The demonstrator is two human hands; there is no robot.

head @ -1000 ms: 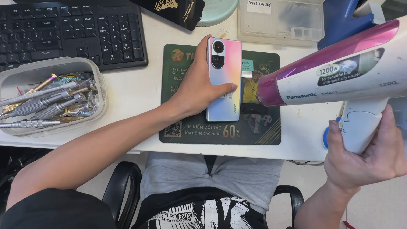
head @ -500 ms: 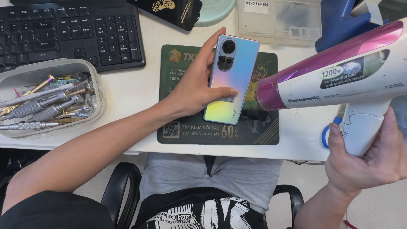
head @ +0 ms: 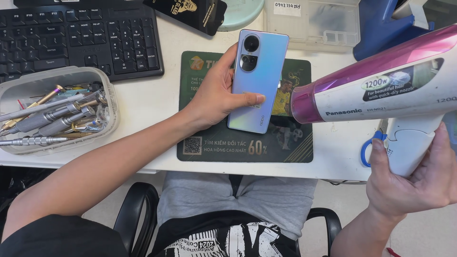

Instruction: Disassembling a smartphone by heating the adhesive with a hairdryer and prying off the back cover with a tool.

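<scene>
Iridescent phone (head: 257, 81) face-down — hairdryer (head: 381, 90) aimed sideways.

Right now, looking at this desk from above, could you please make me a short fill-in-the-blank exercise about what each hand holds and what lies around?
1. The left hand holds a smartphone with its ____ side facing the camera.
2. The right hand grips the handle of a ____, whose nozzle is aimed towards the smartphone.
3. Under the smartphone lies a dark green ____ on the white desk.
4. The clear plastic tub of screwdrivers sits in front of the black ____.

Missing words: back; hair dryer; mat; keyboard
</scene>
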